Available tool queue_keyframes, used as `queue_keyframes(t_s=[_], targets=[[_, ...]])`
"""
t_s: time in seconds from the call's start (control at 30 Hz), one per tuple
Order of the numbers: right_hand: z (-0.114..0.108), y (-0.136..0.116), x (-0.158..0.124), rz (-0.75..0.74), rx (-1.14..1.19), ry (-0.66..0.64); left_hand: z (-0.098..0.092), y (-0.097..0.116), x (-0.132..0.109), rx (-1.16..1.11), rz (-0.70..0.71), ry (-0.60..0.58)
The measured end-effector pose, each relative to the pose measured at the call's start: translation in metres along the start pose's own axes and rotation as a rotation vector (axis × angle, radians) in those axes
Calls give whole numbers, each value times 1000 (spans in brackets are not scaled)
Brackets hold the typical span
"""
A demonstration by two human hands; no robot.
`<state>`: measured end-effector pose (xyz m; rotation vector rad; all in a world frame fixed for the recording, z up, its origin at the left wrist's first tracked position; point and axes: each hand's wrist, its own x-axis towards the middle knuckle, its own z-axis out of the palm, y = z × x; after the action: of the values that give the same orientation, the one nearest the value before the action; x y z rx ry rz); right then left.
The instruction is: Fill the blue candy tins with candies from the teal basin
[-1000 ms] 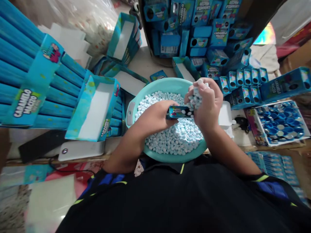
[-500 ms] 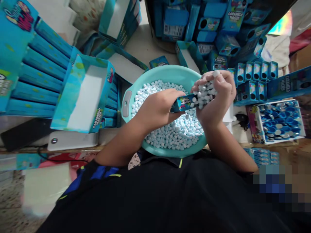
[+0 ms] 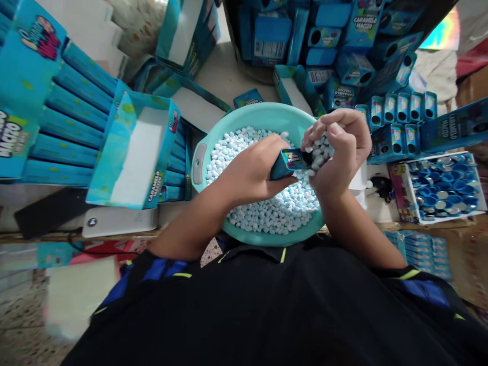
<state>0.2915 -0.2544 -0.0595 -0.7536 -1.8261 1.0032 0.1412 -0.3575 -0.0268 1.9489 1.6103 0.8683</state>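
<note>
Over a turquoise tub (image 3: 267,238) of small white and pale blue candies (image 3: 267,216), my left hand (image 3: 253,168) is closed around a small blue candy box (image 3: 285,163). The box lies on its side, its open end facing right. Against that end I hold my right hand (image 3: 343,147), cupped with the fingers curled round a heap of candies (image 3: 322,151). Some of these candies sit right at the dark opening. How many are inside the box is hidden.
Blue display cartons (image 3: 133,147) stand at the left, beside a white phone-like device (image 3: 120,221). A dark bin (image 3: 244,68) of blue boxes is behind the tub. At the right are upright boxes (image 3: 402,109), keys (image 3: 381,187) and a tray of blue caps (image 3: 444,188).
The heap in my right hand has shrunk, and its fingers have come nearer the box opening. My left hand still grips the box, now tilted slightly differently.
</note>
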Motion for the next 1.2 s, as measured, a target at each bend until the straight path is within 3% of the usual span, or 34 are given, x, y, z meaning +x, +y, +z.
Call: queue_keyframes(t_s=[0.17, 0.47, 0.63, 0.73, 0.83, 0.97, 1.03, 1.13, 1.2], targets=[[2, -6, -2, -30, 94, 4, -1, -3, 1, -32, 5, 12], [5, -15, -2, -22, 210, 195, 9, -1, 3, -28, -29, 81], [5, -19, 0, 6, 338, 158, 9, -1, 4, -50, -53, 96], [-9, -11, 4, -6, 360, 144, 0, -6, 2, -46, -89, 97], [-31, 1, -1, 100, 53, -40, -11, -13, -1, -37, -158, 122], [-40, 0, -26, 192, -529, -632, -16, -18, -4, -59, -196, 206], [-35, -7, -40, 170, -667, -830, -15, -19, -4, -59, -200, 260], [-26, -14, -49, 161, -701, -914, -13, -19, -4, -57, -180, 303], [-25, -12, -48, 192, -598, -829, -13, -19, -5, -56, -139, 279]])
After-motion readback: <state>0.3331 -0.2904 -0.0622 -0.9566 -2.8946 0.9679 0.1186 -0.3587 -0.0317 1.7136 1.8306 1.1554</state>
